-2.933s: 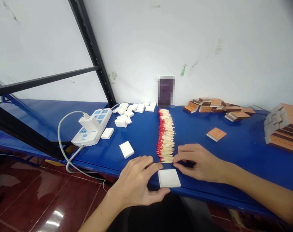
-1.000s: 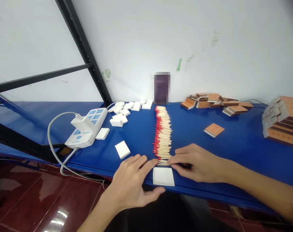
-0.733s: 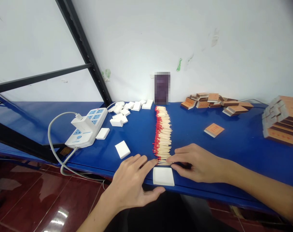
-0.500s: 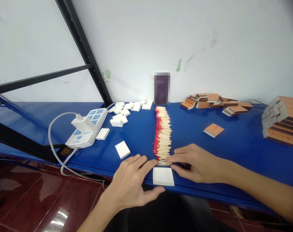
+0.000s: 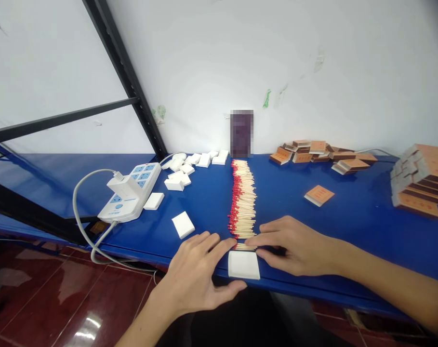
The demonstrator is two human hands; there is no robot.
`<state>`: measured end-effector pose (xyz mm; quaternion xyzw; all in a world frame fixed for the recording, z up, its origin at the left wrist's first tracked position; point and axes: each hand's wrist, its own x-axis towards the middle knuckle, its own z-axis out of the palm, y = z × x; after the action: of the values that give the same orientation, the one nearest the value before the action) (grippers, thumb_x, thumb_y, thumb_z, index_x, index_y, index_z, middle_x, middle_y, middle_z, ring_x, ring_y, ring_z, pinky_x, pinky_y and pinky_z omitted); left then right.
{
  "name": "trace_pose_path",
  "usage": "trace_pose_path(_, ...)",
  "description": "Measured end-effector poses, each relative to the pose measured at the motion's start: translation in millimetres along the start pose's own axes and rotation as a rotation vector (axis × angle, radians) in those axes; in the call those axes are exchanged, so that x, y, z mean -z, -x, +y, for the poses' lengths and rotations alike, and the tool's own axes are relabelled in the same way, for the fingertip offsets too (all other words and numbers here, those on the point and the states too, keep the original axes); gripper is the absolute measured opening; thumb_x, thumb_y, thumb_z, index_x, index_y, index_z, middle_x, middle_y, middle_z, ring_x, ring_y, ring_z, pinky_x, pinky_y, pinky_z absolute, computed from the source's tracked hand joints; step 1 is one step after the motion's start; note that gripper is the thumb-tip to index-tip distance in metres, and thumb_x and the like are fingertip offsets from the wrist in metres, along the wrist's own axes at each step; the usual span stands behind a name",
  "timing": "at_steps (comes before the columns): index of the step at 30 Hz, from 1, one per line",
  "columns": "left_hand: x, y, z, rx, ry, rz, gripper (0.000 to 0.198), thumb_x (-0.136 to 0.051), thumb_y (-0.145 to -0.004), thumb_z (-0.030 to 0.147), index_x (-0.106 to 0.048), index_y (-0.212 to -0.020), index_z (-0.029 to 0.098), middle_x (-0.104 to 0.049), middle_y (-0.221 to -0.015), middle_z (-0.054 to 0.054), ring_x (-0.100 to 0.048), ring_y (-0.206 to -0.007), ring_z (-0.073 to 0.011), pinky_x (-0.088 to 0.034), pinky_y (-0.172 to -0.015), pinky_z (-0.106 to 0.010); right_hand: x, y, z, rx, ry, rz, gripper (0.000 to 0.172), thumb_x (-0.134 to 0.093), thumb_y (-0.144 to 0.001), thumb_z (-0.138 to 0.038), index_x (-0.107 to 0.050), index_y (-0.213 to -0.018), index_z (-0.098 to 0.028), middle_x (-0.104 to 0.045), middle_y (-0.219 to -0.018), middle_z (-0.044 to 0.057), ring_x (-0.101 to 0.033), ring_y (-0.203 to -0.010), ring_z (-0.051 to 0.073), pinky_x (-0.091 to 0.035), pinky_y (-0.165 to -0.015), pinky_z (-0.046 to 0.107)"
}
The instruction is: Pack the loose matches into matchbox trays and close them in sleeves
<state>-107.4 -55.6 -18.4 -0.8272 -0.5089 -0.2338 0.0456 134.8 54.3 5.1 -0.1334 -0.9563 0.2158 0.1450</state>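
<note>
A long row of red-headed matches [image 5: 243,202] lies on the blue shelf, heads to the left. At its near end a few matches [image 5: 245,247] sit slightly apart from the row, just beyond a shallow white matchbox tray [image 5: 244,265]. My left hand [image 5: 200,270] is open, its index fingertip at the heads of these few matches and its thumb stretched out below the tray. My right hand [image 5: 294,246] has its index finger over their plain ends and its thumb beside them, closing on them. The other fingers of my right hand are partly hidden.
White inner trays [image 5: 182,179] lie loose at left, beside a power strip [image 5: 132,193] with a plugged charger and cable. Orange matchbox sleeves [image 5: 320,150] are heaped at the back right, one sleeve [image 5: 319,195] lies alone, and a stack [image 5: 421,178] stands far right. A pixelated dark rectangle [image 5: 242,135] rests against the wall.
The few nearest matches have shifted slightly toward the tray, and a narrow gap now separates them from the row. My hands have hardly moved.
</note>
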Motion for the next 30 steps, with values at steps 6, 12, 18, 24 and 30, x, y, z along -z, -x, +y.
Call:
trace_pose_path(6,2.6,-1.3,-2.8,-0.037,0.057,-0.055,0.045,-0.07,-0.083,0.052,-0.067,-0.119,0.025,-0.07,-0.1,-0.007,-0.07,-0.091,-0.0289,-0.059,-0.082,-0.048,-1.8,-2.0,1.4,-0.062,-0.001,0.022,0.025,-0.049,-0.099,-0.024,-0.071,-0.11,-0.018,-0.064,-0.075,0.002,-0.059,-0.065,0.014,-0.038,-0.06,0.026)
trace_pose_path(12,4.2,-0.6,-3.3,-0.052,0.091,-0.056,0.045,-0.067,-0.086,0.054,-0.067,-0.12,0.025,-0.067,-0.094,-0.005,-0.067,-0.087,-0.0256,-0.058,-0.079,-0.044,-0.9,-2.6,-0.2,-0.052,0.011,0.019,0.026,-0.049,-0.099,-0.022,-0.073,-0.107,-0.018,-0.061,-0.071,0.001,-0.057,-0.061,0.013,-0.037,-0.058,0.026)
trace_pose_path(18,3.8,0.3,-2.6,-0.044,0.09,-0.056,0.052,-0.073,-0.08,0.056,-0.066,-0.122,0.027,-0.069,-0.097,-0.005,-0.069,-0.091,-0.0278,-0.058,-0.083,-0.047,-1.2,-2.9,0.2,-0.05,0.014,0.013,0.026,-0.049,-0.099,-0.022,-0.072,-0.109,-0.018,-0.063,-0.073,0.002,-0.058,-0.064,0.014,-0.038,-0.06,0.026)
trace_pose_path(24,2.4,3.6,-0.5,0.019,0.037,-0.031,0.077,-0.075,-0.07,0.066,-0.06,-0.132,0.022,-0.07,-0.117,-0.011,-0.067,-0.107,-0.036,-0.055,-0.093,-0.054,0.7,-2.5,-0.5,-0.066,0.005,-0.019,0.025,-0.047,-0.1,-0.024,-0.07,-0.105,-0.018,-0.065,-0.077,0.003,-0.06,-0.068,0.015,-0.04,-0.063,0.026)
trace_pose_path(30,2.6,0.1,0.8,0.042,0.036,-0.093,0.082,-0.075,-0.068,0.065,-0.059,-0.133,0.018,-0.064,-0.115,-0.014,-0.062,-0.107,-0.0378,-0.05,-0.095,-0.062,-0.2,-2.8,-0.9,-0.052,0.027,-0.014,0.023,-0.048,-0.099,-0.023,-0.07,-0.096,-0.018,-0.064,-0.076,0.003,-0.059,-0.067,0.014,-0.038,-0.062,0.026)
